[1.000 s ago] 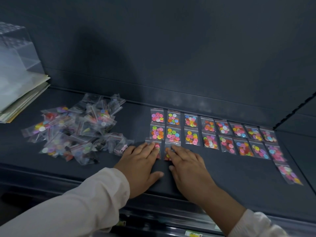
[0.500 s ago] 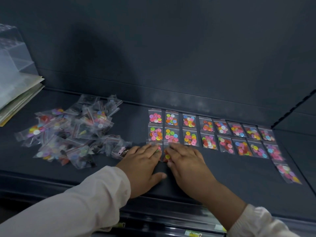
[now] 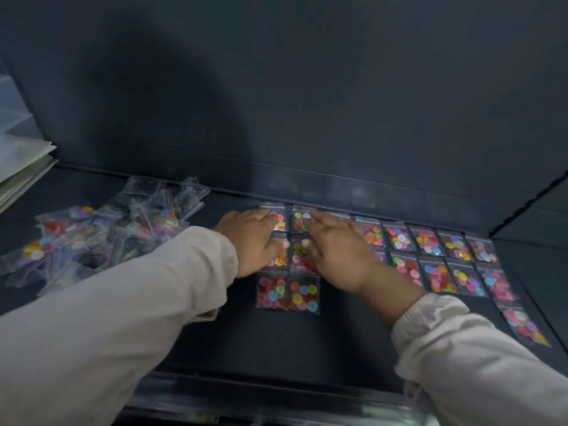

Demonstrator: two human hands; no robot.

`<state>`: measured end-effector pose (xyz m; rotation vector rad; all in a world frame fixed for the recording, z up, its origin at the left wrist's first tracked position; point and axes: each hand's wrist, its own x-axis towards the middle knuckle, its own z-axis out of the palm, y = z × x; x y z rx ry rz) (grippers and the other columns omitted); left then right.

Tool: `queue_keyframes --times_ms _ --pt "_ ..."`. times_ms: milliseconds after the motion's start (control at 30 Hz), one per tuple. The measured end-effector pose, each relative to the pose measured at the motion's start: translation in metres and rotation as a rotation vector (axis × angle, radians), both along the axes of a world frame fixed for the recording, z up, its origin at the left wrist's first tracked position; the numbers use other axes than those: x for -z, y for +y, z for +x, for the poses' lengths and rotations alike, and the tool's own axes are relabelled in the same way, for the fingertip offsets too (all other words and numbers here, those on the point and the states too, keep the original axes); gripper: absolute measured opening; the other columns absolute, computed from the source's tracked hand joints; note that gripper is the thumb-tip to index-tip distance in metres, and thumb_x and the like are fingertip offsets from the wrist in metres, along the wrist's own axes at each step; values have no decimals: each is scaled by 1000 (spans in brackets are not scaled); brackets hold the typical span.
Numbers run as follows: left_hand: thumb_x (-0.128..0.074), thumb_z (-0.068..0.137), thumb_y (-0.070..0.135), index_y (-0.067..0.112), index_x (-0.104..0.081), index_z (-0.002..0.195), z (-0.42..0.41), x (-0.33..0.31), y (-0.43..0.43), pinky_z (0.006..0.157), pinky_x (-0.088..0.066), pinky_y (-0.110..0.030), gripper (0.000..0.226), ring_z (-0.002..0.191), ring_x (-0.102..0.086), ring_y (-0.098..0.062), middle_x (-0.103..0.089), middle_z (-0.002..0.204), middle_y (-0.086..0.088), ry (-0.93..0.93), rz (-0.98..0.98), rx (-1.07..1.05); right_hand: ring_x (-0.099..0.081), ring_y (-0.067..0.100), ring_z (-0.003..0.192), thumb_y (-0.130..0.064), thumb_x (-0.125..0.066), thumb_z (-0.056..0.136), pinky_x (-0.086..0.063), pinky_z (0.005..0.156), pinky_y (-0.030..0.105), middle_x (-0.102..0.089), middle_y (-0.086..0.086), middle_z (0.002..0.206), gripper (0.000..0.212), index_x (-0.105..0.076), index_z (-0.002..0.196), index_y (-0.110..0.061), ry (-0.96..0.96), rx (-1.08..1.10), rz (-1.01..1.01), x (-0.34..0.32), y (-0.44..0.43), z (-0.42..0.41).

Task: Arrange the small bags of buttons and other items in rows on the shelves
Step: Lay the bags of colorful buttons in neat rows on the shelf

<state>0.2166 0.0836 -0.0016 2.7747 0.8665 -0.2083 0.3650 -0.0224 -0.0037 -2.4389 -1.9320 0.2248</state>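
Looking good so far | two new bags (image 3: 288, 291) now sit nearest you, fronting the grid's left columns | your left hand (image 3: 256, 241) and right hand (image 3: 335, 252), flat, fingers spread, holding nothing, have slid to the grid's back rows | loose pile (image 3: 101, 238) left of the grid still unsorted

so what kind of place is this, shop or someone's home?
Probably a shop or stockroom display, though it can't be confirmed. A dark metal shelf with a slotted upright holds small button bags laid in neat rows, with a loose pile of bags waiting at the left.
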Motion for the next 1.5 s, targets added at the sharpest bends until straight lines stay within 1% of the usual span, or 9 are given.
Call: queue_keyframes --times_ms 100,233,567,667,833,1033,1300,1400,1500 --pt "-30 94 55 19 -10 150 11 11 12 118 -9 -35 70 145 -10 -16 -9 159 0 36 -27 22 -9 15 145 -36 -31 100 -1 117 37 -15 2 158 52 -23 148 -19 16 -20 -81 4 15 7" --pt "-31 92 58 20 -10 150 16 19 22 117 -8 -33 72 145 -10 -14 -8 159 2 41 -43 55 -12 14 144 -39 -29 100 -1 118 37 -18 0 157 53 -22 148 -18 26 -59 -142 12 23 13" --pt "-33 92 57 21 -7 151 5 15 23 117 -3 -31 74 146 1 -13 1 159 1 -43 -62 96 -11 14 144 -38 -30 100 1 115 31 -15 1 158 54 -19 149 -20 55 -62 -50 10 15 12" --pt "-24 91 62 20 -6 151 -7 8 7 116 0 -29 76 146 2 -12 1 159 0 -74 -41 137 -9 11 144 -40 -30 99 4 112 24 -14 -2 158 55 -17 149 -21 51 -92 11 4 -5 2" --pt "1 68 75 23 -10 150 -30 10 -24 114 2 -28 98 145 -3 -10 -6 159 4 -18 -38 194 -11 10 143 -44 -30 98 3 115 27 -16 -5 157 55 -21 148 -23 50 -115 -41 8 -31 -18" --pt "-17 83 68 19 -10 150 -26 22 -21 117 -3 -32 83 146 -4 -13 -5 159 1 64 -22 192 -14 10 143 -45 -30 98 0 116 29 -19 -4 157 54 -24 147 -23 71 -89 -73 17 -28 -18" --pt "1 65 76 24 -4 150 -33 22 -28 116 1 -29 101 146 1 -11 1 159 4 -42 -6 200 -9 9 144 -44 -30 99 5 114 24 -15 -6 157 54 -22 148 -24 90 -98 -13 13 -36 -22" --pt "-6 67 80 24 -6 150 -40 16 -40 111 8 -24 100 145 1 -10 0 159 4 -66 14 244 -7 7 144 -45 -27 98 9 112 22 -13 -8 157 55 -19 149 -25 82 -137 6 10 -51 -25" --pt "-13 74 73 24 -7 150 -47 15 -49 109 12 -23 91 145 1 -9 -2 159 4 -40 13 272 -9 4 143 -53 -15 91 9 112 21 -15 -10 157 63 -24 147 -27 69 -179 1 14 -64 -29"
